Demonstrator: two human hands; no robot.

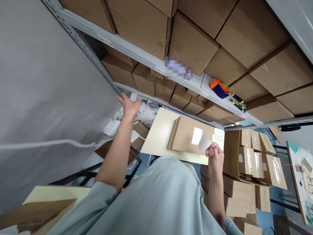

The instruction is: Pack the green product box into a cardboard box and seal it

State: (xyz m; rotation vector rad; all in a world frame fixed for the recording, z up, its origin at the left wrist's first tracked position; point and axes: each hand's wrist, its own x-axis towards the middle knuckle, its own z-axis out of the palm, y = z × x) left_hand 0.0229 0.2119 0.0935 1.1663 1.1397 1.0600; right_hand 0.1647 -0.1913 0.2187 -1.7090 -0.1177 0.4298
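My left hand (129,105) reaches out to the left, fingers spread, over a heap of white plastic bags and paper (146,114) in an open carton by the shelf foot. My right hand (215,156) is closed in a pinch on a small white slip of paper (204,142), held just above the near right corner of a flat brown cardboard box (188,134). That box lies on a pale small table (158,133) and bears a white label (197,135) on its top.
Metal shelving (137,54) packed with brown cartons fills the top of the view; an orange-and-blue tape dispenser (219,88) and two screwdrivers (237,101) lie on a shelf. A stack of taped cartons (254,163) stands at the right. A grey panel (44,98) fills the left.
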